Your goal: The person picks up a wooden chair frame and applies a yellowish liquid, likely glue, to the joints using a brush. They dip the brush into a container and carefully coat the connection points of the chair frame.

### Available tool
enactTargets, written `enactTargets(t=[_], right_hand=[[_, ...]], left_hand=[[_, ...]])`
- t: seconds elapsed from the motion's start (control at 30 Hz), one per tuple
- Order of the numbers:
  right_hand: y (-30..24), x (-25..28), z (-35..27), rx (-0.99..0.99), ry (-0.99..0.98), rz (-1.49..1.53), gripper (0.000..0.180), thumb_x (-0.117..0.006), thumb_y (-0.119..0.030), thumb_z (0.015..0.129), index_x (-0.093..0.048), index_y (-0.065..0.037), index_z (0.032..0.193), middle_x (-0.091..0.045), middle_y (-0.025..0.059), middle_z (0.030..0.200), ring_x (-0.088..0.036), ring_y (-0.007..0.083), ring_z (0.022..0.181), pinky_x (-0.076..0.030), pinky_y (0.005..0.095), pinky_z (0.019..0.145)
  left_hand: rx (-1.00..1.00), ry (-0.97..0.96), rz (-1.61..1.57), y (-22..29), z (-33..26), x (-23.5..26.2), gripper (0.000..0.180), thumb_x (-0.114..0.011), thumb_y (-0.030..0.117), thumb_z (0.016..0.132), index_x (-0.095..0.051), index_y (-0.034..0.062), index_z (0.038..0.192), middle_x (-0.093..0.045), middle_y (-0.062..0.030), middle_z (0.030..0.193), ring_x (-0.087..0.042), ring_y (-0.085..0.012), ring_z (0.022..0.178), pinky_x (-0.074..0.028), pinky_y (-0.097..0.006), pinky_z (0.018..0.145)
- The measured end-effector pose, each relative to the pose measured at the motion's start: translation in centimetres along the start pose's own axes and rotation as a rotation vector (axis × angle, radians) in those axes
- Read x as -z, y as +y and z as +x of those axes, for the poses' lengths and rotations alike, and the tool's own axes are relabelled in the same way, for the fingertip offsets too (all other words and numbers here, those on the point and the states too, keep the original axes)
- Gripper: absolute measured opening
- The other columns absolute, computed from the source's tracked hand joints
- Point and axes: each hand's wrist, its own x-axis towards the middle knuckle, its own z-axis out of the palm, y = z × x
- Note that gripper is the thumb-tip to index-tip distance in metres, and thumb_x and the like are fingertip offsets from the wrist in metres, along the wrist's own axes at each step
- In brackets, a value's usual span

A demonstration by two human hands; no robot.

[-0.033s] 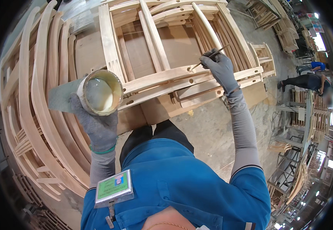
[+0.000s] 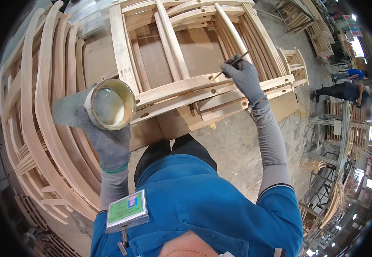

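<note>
My left hand (image 2: 109,143), in a grey glove, is closed round a round cup (image 2: 89,107) with a pale, milky liquid in it. A flat greyish plate (image 2: 68,109) sticks out to the left beside the cup. My right hand (image 2: 244,77), gloved too, pinches a thin stick (image 2: 240,58). The stick's lower tip is at a mortise hole in the upper curved wooden rail (image 2: 175,88). Just nearer to me runs a second rail (image 2: 181,102) with similar slots. Whether the tip is inside the hole I cannot tell.
Wooden frames (image 2: 121,47) lie stacked ahead over brown cardboard (image 2: 201,47). Curved wooden frames (image 2: 44,85) stand close on my left. To the right is the concrete floor (image 2: 237,158), with metal racks (image 2: 336,141) of wooden parts and a person (image 2: 349,92) farther off.
My right hand has shifted slightly left with the stick, whose tip stays by the same hole. The cup in my left hand has moved very slightly left.
</note>
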Motion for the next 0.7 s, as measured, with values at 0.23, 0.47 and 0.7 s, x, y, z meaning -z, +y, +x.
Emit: enactTargets(t=[0.23, 0.47, 0.7], right_hand=[[-1.2, -1.1, -0.1, 0.034, -0.021, -0.002, 0.022, -0.065, -0.020, 0.080, -0.058, 0.001, 0.081, -0.059, 0.0050, 0.066, -0.053, 0.0090, 0.062, -0.044, 0.0233, 0.058], [0.4, -1.1, 0.1, 0.100, -0.003, 0.094, 0.025, -0.064, -0.022, 0.080, -0.058, 0.002, 0.081, -0.059, 0.0089, 0.066, -0.052, 0.0126, 0.060, -0.042, 0.0265, 0.058], [-0.7, -1.2, 0.0, 0.014, -0.025, 0.032, 0.022, -0.065, -0.018, 0.080, -0.057, 0.002, 0.081, -0.058, 0.0055, 0.065, -0.050, 0.0097, 0.061, -0.042, 0.0249, 0.057]], left_hand=[[-0.076, 0.053, 0.025, -0.2, 0.2, 0.3, 0.046, -0.045, 0.043, 0.090, -0.044, 0.0092, 0.121, -0.049, -0.0093, 0.119, -0.050, -0.0225, 0.109, -0.046, -0.042, 0.092], [-0.096, 0.023, -0.005, -0.6, 0.6, -0.8, 0.046, -0.045, 0.042, 0.090, -0.043, 0.0084, 0.122, -0.048, -0.0102, 0.119, -0.049, -0.0245, 0.110, -0.045, -0.047, 0.092], [-0.087, 0.022, -0.024, -0.5, 0.6, -1.1, 0.048, -0.044, 0.043, 0.090, -0.043, 0.0082, 0.123, -0.048, -0.0102, 0.120, -0.048, -0.0247, 0.111, -0.042, -0.048, 0.095]])
